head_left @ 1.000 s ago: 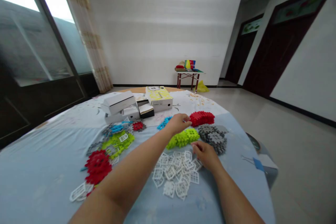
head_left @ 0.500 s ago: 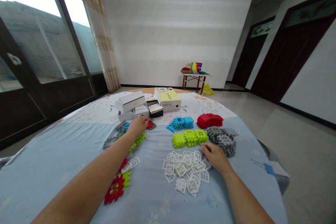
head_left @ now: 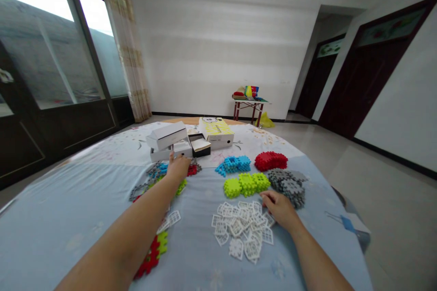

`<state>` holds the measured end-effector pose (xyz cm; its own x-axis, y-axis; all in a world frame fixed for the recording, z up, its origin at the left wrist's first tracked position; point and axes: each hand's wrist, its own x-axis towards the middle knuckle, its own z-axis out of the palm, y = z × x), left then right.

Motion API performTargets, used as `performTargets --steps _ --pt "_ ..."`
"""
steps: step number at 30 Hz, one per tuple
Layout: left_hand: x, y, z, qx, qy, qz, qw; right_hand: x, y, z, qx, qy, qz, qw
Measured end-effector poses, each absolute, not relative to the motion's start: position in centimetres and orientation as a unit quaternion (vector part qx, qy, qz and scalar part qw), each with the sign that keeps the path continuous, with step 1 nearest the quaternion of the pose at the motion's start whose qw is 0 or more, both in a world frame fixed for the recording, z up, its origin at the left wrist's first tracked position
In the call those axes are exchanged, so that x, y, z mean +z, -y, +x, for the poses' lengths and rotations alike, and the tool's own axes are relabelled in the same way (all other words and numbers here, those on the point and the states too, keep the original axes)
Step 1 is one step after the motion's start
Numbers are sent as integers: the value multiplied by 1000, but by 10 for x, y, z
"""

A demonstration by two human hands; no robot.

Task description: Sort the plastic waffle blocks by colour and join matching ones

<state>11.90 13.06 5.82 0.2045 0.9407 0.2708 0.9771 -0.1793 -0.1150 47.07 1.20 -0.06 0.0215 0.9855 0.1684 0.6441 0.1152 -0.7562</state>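
Observation:
My left hand reaches out over a loose heap of mixed plastic pieces, its fingers curled on a small red piece beside the white boxes. My right hand rests flat on the right edge of a spread of white lattice pieces. Sorted piles lie beyond it: blue, red, lime green and grey.
The round table has a light blue cloth. A yellow box and a black box stand at its far side. Red and green pieces lie under my left forearm. A small red-legged table stands by the far wall.
My left hand swung from the red pile on the right across to the mixed heap on the left and closed on a red piece. My right hand stayed on the white pieces.

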Motion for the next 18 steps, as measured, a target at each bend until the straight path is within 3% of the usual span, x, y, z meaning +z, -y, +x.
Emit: performTargets --steps 9,12,18 --pt "70 -88 114 -33 569 -811 128 0 -11 471 243 657 -619 356" --pt "82 -76 113 -86 566 -813 102 3 -10 470 239 661 -618 354" --pt "84 -67 122 -150 583 -779 -175 1 -10 471 229 662 -617 358"
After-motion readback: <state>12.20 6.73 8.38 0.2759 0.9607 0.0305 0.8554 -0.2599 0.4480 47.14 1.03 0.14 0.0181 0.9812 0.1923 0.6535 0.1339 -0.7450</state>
